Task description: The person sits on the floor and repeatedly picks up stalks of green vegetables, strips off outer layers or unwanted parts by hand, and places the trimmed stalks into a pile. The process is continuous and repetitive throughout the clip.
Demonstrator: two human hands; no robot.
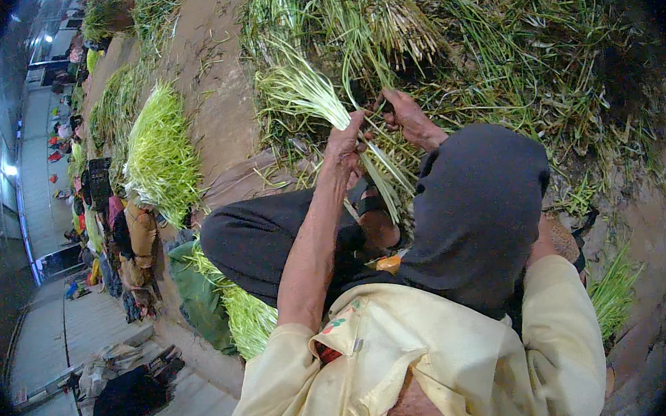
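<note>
My left hand [348,143] is closed around a bunch of pale green stalks [319,98]. The leafy ends fan out toward the pile, and the long white-green ends hang down between my knees. Just to the right, my right hand [411,119] has its thumb and fingers bent together by some thin green blades that reach it from the pile; whether it grips one is too fine to tell. Beyond both hands lies a large heap of long green leafy stalks [314,11], with a bundle of straw-coloured ends [409,32] in it.
Trimmed, bright green stalks lie in a heap [162,155] at left. More trimmed stalks [250,318] and a green cloth [200,299] are beside my left leg. Loose leaves litter the ground at right [567,83]. A black crate [96,179] and seated people line the far left.
</note>
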